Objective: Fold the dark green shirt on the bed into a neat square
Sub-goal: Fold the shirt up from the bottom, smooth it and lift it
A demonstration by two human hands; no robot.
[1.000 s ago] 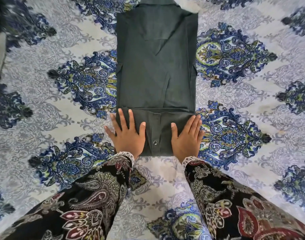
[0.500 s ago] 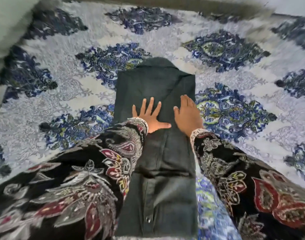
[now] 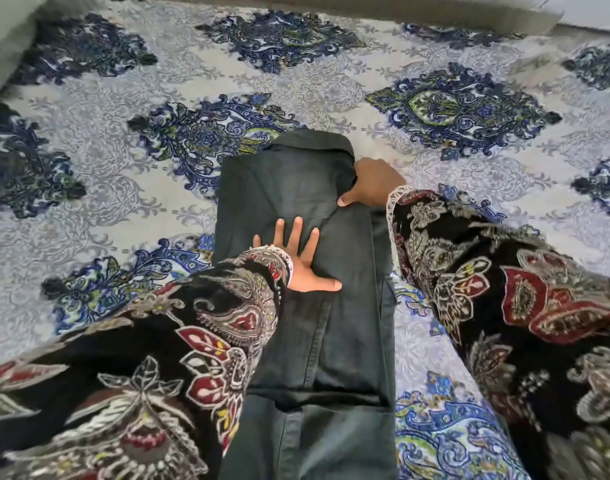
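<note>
Head view: the left hand (image 3: 305,265) still presses flat, fingers spread, mid dark green shirt (image 3: 289,188) on the bed (image 3: 89,209); the right hand (image 3: 373,183) has slid to its far right edge, fingers now curled around it.

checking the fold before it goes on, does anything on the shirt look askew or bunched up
Slightly. The dark green shirt lies as a long, fairly even strip, but its far right corner is bunched where the right hand grips it. The left hand presses flat mid-strip. Nothing looks torn or spilled.
</note>
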